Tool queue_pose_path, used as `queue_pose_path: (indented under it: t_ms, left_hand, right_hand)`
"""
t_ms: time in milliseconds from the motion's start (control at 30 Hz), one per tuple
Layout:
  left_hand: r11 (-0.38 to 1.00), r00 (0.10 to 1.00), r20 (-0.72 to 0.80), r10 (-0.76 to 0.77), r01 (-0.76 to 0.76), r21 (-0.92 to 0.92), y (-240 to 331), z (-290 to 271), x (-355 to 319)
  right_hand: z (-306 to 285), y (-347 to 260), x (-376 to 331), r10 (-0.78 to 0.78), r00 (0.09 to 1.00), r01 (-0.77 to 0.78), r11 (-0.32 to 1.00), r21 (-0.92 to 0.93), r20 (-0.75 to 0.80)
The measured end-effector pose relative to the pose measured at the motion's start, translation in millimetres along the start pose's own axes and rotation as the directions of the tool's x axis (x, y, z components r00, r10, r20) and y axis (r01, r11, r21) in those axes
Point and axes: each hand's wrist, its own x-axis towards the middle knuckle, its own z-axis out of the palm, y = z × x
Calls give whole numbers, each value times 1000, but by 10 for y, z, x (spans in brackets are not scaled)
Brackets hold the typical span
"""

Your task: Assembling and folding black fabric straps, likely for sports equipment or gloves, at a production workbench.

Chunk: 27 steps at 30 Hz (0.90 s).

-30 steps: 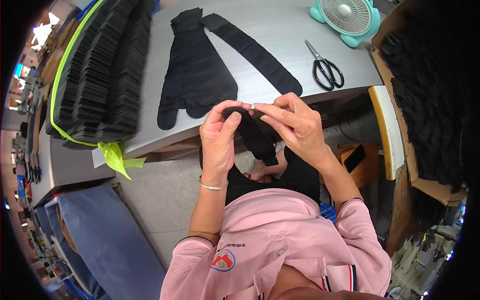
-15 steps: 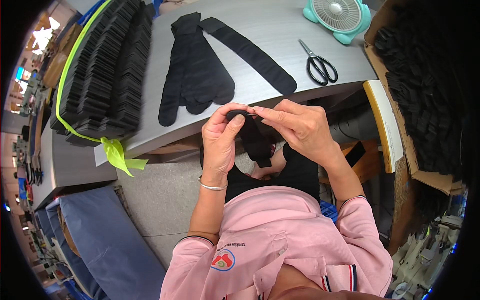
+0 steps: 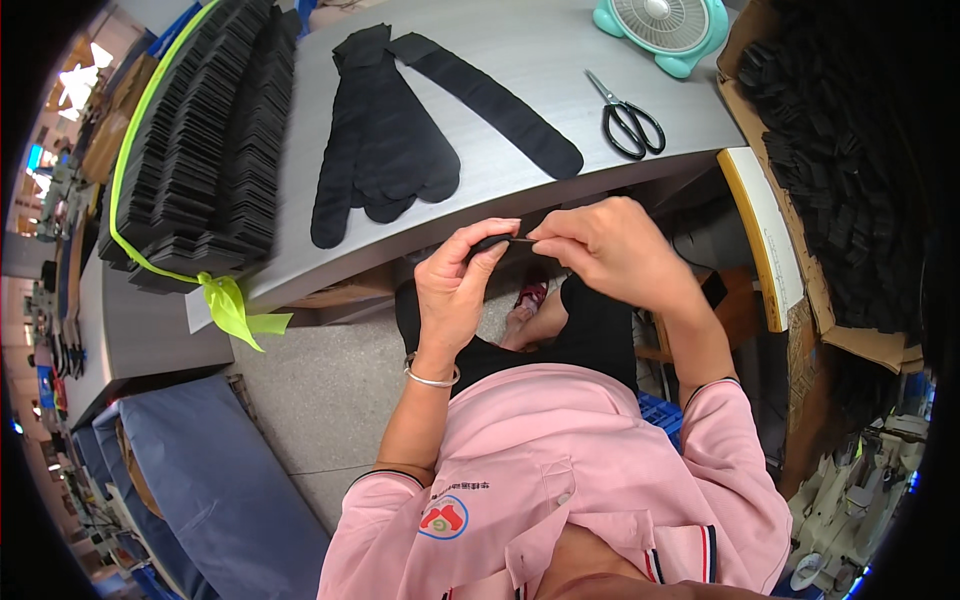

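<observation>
In front of the table edge, my left hand [image 3: 450, 295] pinches the rounded end of a black fabric strip [image 3: 487, 245] between thumb and fingers. My right hand [image 3: 618, 250] is closed on a thin metal tool [image 3: 522, 240], whose tip meets the strip's end; its exact kind is too small to make out. On the grey table beyond, a fan of overlapping black strips [image 3: 390, 140] lies to the left. One single black strip [image 3: 490, 100] slants to the right of them. Black-handled scissors [image 3: 628, 120] rest farther right.
A tall stack of folded black pieces [image 3: 205, 150], bound by a yellow-green ribbon [image 3: 228, 310], stands at the left. A turquoise fan [image 3: 665, 30] sits at the far right. Beside the table, a cardboard box [image 3: 765, 180] holds many black pieces. Blue-grey cloth [image 3: 215, 470] covers something at lower left.
The strip's hanging length, visible before between my hands, no longer shows below them. Both hands have shifted slightly, and the right has turned and drawn a little away from the left.
</observation>
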Motion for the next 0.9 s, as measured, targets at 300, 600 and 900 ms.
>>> queue_pose_path:
  t_ms: [300, 600, 900]
  left_hand:
    - [968, 983, -125, -137, 106, -228, -62, 35, -25]
    - [904, 970, -196, -143, 48, -424, 1, 43, 72]
    - [667, 953, 219, -212, 304, -680, 251, 78, 91]
  right_hand:
    - [599, -216, -114, 230, 853, -158, 969, 188, -469]
    - [572, -147, -48, 376, 857, -115, 806, 581, -352]
    - [548, 28, -96, 466, 884, -124, 204, 971, 15]
